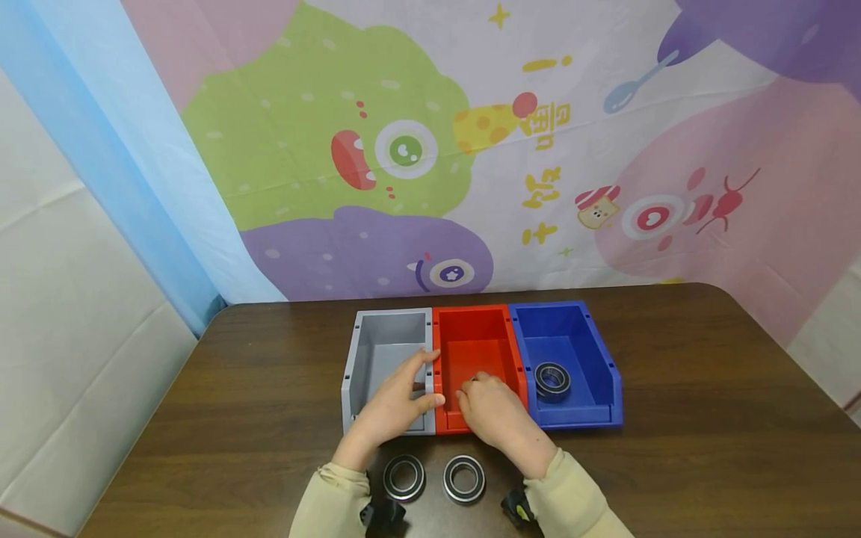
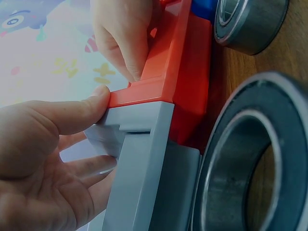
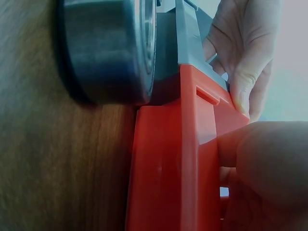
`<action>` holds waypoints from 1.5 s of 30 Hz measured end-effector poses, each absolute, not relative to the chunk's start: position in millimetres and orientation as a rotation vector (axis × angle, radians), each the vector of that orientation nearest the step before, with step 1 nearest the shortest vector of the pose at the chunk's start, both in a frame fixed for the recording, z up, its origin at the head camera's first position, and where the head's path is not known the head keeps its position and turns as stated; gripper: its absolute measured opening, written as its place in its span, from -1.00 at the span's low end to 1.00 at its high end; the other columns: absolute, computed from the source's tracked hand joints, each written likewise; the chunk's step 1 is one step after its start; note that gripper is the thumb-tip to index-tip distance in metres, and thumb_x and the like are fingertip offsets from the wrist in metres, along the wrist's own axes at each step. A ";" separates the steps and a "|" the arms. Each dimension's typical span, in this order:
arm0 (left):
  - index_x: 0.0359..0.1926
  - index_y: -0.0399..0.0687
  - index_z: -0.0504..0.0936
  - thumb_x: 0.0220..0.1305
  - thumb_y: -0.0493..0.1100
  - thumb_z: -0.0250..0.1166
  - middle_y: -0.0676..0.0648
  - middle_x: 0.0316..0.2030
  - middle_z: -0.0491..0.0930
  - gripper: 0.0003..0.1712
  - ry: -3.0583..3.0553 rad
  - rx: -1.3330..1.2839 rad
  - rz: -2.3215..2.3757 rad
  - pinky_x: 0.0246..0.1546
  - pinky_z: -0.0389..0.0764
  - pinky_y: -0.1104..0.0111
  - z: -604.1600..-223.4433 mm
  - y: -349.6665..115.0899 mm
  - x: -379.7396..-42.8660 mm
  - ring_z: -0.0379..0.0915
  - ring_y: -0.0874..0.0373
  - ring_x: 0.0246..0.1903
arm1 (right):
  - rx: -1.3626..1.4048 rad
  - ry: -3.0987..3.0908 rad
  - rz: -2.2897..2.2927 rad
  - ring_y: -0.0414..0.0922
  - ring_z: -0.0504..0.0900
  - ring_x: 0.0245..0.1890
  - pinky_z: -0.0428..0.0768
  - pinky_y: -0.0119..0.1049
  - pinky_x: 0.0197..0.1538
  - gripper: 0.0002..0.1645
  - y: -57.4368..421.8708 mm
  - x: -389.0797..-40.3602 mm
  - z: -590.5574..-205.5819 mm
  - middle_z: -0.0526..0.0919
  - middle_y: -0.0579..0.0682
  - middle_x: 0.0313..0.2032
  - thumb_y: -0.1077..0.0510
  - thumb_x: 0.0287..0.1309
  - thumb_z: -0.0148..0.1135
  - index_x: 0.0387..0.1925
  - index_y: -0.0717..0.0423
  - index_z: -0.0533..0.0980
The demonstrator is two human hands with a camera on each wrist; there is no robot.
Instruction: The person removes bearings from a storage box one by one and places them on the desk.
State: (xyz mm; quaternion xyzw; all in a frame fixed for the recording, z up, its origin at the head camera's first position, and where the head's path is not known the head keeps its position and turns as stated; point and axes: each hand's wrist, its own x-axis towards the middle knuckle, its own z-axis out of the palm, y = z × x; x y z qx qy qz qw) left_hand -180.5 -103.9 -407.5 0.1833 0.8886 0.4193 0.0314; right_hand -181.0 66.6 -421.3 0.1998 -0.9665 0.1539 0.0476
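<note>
My left hand (image 1: 393, 400) reaches over the grey bin (image 1: 350, 373), fingers spread and loosely bent. Its thumb touches the rim where the grey and red bins meet, and its other fingers reach over the grey side. My right hand (image 1: 494, 411) dips into the red bin (image 1: 474, 329) with its fingers curled downward. A small dark edge shows at the right fingertips; I cannot tell what they hold. Close in front of the bins, two ring-shaped bearings (image 1: 404, 478) lie flat on the table; the right-hand bearing (image 1: 464, 480) sits between the forearms.
The blue bin (image 1: 599, 415) stands against the red bin's right side, with another bearing (image 1: 552, 382) inside. All three bins stand side by side on a brown wooden table (image 1: 269, 396). A printed cartoon cloth (image 1: 323, 90) hangs behind the table.
</note>
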 end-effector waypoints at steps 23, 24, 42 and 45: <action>0.28 -0.04 0.24 0.11 -0.16 0.29 -0.20 0.29 0.20 -0.29 2.727 0.564 1.287 0.13 0.32 0.00 -407.0 -104.3 -180.6 0.27 -0.13 0.17 | 0.527 -2.994 0.541 -0.13 0.45 -0.59 0.50 -0.33 -0.52 -0.88 66.9 -179.1 -411.2 0.48 0.00 -0.57 0.16 0.06 0.19 -0.41 0.15 0.58; 0.29 -0.04 0.23 0.11 -0.16 0.29 -0.19 0.29 0.20 -0.29 2.725 0.563 1.285 0.14 0.31 0.00 -406.7 -104.3 -180.4 0.25 -0.13 0.18 | 0.528 -2.996 0.551 -0.15 0.44 -0.59 0.49 -0.35 -0.53 -0.88 67.1 -178.9 -411.2 0.47 -0.01 -0.58 0.17 0.06 0.20 -0.41 0.14 0.58; 0.29 -0.03 0.24 0.11 -0.16 0.29 -0.19 0.30 0.17 -0.29 2.734 0.544 1.280 0.19 0.22 -0.03 -408.0 -104.5 -179.6 0.10 -0.12 0.27 | 0.613 -2.868 0.588 -0.17 0.38 -0.61 0.43 -0.41 -0.53 -0.86 69.8 -173.7 -398.8 0.41 -0.06 -0.62 0.35 -0.10 0.17 -0.55 0.08 0.44; 0.29 -0.01 0.24 0.11 -0.14 0.29 -0.19 0.30 0.18 -0.29 2.736 0.541 1.270 0.20 0.21 -0.03 -407.3 -103.9 -180.3 0.09 -0.11 0.28 | 0.619 -2.851 0.584 -0.17 0.39 -0.61 0.43 -0.40 -0.53 -0.85 70.5 -172.9 -395.9 0.41 -0.06 -0.62 0.37 -0.11 0.15 -0.56 0.07 0.43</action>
